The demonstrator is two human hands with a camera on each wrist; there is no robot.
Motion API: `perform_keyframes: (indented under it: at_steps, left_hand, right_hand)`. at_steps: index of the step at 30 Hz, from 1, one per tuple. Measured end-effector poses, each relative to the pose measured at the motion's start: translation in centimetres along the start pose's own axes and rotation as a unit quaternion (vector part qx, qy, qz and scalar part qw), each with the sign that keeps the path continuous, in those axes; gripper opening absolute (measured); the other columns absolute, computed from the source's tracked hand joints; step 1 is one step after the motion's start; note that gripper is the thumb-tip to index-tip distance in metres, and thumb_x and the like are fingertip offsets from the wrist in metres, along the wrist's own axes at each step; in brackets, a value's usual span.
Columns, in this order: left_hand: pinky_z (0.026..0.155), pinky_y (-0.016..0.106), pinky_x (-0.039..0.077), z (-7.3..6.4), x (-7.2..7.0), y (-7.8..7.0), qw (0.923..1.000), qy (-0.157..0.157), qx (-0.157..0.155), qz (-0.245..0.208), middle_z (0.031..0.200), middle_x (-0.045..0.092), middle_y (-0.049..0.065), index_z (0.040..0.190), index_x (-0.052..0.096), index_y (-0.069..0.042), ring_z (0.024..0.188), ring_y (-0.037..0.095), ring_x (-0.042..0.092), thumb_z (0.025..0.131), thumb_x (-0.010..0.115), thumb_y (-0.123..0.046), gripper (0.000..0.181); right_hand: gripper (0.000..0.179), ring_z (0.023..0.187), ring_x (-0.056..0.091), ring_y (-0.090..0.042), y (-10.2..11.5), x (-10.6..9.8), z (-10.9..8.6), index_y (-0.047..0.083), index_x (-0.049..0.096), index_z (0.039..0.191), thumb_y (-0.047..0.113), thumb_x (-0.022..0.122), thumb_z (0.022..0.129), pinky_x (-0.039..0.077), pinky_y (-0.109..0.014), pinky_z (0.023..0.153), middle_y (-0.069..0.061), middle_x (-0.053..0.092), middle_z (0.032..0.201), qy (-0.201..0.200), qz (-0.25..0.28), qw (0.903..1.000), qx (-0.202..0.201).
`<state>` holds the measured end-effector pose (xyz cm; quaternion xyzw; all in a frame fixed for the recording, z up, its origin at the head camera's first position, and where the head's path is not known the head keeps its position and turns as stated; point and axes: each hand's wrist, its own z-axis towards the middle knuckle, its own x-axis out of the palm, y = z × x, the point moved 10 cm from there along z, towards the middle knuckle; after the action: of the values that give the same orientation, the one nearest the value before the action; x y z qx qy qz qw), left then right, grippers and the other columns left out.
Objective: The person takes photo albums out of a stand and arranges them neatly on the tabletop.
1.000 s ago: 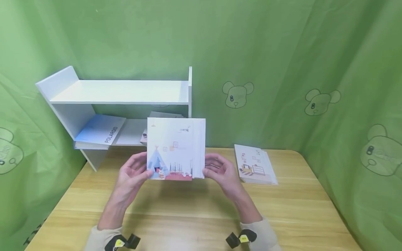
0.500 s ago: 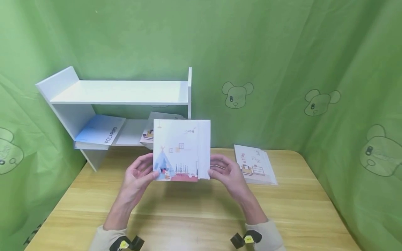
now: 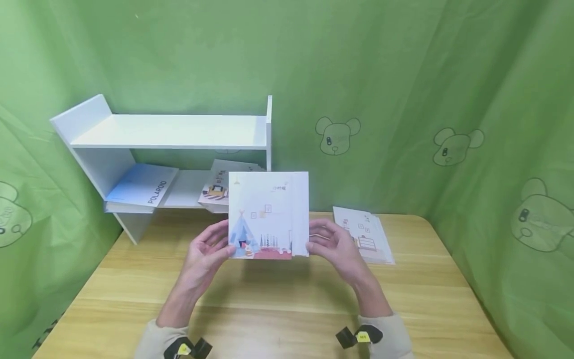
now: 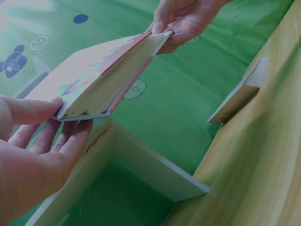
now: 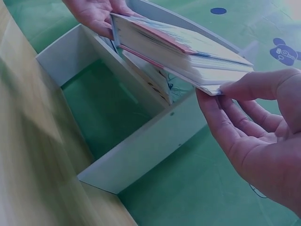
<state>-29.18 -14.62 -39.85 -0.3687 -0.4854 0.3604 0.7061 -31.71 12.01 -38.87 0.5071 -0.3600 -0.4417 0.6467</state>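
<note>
Between both hands a white book (image 3: 269, 214), with a blue tent printed on its cover, is held up above the table, cover toward the head camera. My left hand (image 3: 208, 259) pinches its left edge, thumb on the cover and fingers underneath, as the left wrist view shows. At the opposite edge my right hand (image 3: 336, 249) pinches it the same way; in the right wrist view its thumb presses near the page edges of the book (image 5: 183, 52). The cover sits shifted left over the pages, which show as a strip at the right.
A white shelf (image 3: 170, 130) stands at the back left. On its lower board lie a blue POLAROID book (image 3: 145, 184) and a white book (image 3: 216, 187) with a printed digger, partly hidden. Another white book (image 3: 369, 239) lies on the wooden table (image 3: 430, 289) at the right.
Both hands have carried the book to the right, uncovering more of the digger book on the shelf. The grip looks the same throughout.
</note>
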Motion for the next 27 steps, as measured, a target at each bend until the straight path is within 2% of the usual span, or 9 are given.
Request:
perform_keyframes:
  at_steps: [10, 16, 20, 23, 27]
  left_hand:
    - [0.096, 0.041, 0.049, 0.4, 1.2, 0.7, 1.0, 0.0, 0.001, -0.005, 0.134, 0.049, 0.019, 0.136, 0.043, -0.001, 0.115, 0.03, 0.056, 0.079, 0.059, 0.019, 0.062]
    - [0.096, 0.041, 0.049, 1.0, 2.1, 1.3, 0.9998, -0.007, -0.002, -0.018, 0.133, 0.05, 0.02, 0.135, 0.044, 0.0, 0.115, 0.032, 0.055, 0.078, 0.06, 0.019, 0.062]
    - [0.095, 0.041, 0.05, 1.3, 2.7, 1.6, 0.9997, -0.007, -0.002, -0.025, 0.132, 0.05, 0.02, 0.135, 0.043, 0.002, 0.114, 0.033, 0.056, 0.077, 0.06, 0.02, 0.063]
    - [0.095, 0.041, 0.05, 1.5, 3.2, 1.8, 0.9996, -0.005, -0.001, -0.027, 0.132, 0.05, 0.021, 0.135, 0.044, 0.002, 0.114, 0.033, 0.055, 0.077, 0.06, 0.02, 0.063]
    - [0.095, 0.041, 0.05, 1.7, 3.8, 2.1, 0.9996, -0.003, -0.003, -0.029, 0.132, 0.051, 0.021, 0.134, 0.044, 0.002, 0.114, 0.033, 0.055, 0.077, 0.06, 0.02, 0.062]
  right_hand:
    - [0.045, 0.107, 0.06, -0.034, 0.7, -1.3, -0.4, -0.002, 0.052, 0.12, 0.001, 0.073, 0.08, 0.053, -0.04, 0.091, -0.021, 0.059, 0.117, 0.006, -0.009, 0.9999, -0.005]
    - [0.045, 0.107, 0.059, -0.035, 1.0, -2.5, -0.8, -0.003, 0.051, 0.121, -0.001, 0.071, 0.081, 0.053, -0.04, 0.09, -0.021, 0.059, 0.117, -0.005, -0.007, 0.9999, -0.012]
    - [0.044, 0.107, 0.061, -0.033, 1.0, -3.3, -1.3, -0.001, 0.051, 0.12, 0.002, 0.071, 0.081, 0.055, -0.038, 0.087, -0.02, 0.06, 0.117, -0.014, -0.025, 0.9995, -0.009]
    - [0.042, 0.106, 0.062, -0.03, 1.0, -3.8, -1.7, 0.003, 0.053, 0.12, 0.007, 0.072, 0.083, 0.058, -0.033, 0.076, -0.018, 0.061, 0.117, -0.018, -0.054, 0.9983, -0.006]
    - [0.041, 0.103, 0.063, -0.029, 1.2, -4.4, -2.1, 0.006, 0.053, 0.12, 0.01, 0.071, 0.084, 0.057, -0.029, 0.061, -0.016, 0.062, 0.117, -0.019, -0.071, 0.9973, -0.005]
